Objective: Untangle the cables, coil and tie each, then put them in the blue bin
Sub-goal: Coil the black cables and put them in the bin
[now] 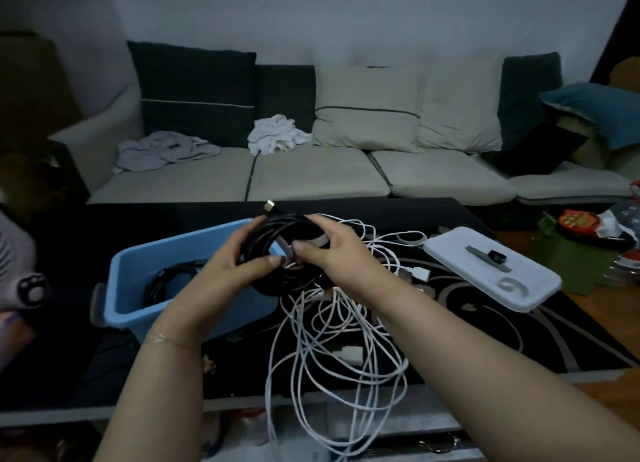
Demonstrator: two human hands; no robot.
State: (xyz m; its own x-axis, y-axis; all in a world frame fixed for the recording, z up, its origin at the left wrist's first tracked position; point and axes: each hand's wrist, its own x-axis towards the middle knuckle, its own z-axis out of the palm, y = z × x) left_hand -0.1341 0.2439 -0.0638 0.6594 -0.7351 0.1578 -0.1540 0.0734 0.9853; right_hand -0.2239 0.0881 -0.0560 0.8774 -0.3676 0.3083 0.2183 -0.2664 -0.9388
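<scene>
A coiled black cable is held up over the black table between both hands. My left hand grips the coil's left side. My right hand grips its right side and pinches a pale tie strap wrapped around the coil. A metal plug sticks up from the coil's top. The blue bin stands at the left under my left arm, with another black coil inside. A tangle of white cables lies on the table below my hands.
A white lid lies at the right on the table with a grey strap and a pale tie loop on it. A sofa with cushions and cloths stands behind. Snack packets clutter the far right.
</scene>
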